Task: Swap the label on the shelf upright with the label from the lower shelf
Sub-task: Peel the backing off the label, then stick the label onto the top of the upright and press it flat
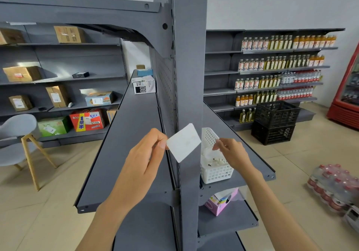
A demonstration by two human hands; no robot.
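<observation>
My left hand (142, 158) pinches a blank white label (183, 143) by its left edge and holds it tilted in front of the grey shelf upright (189, 75). My right hand (231, 153) reaches over a white perforated basket (215, 171) on the right-hand shelf, its fingertips closed on a thin, see-through or white strip that I cannot make out clearly. The basket holds several white paper pieces. A pink box (221, 202) lies on the lower shelf below the basket.
The grey shelf (134, 134) runs away on the left, with a white carton (143, 85) at its far end. Black crates (275, 122) stand on the floor at right, bottle packs (334, 186) further right, and a grey chair (17, 140) at left.
</observation>
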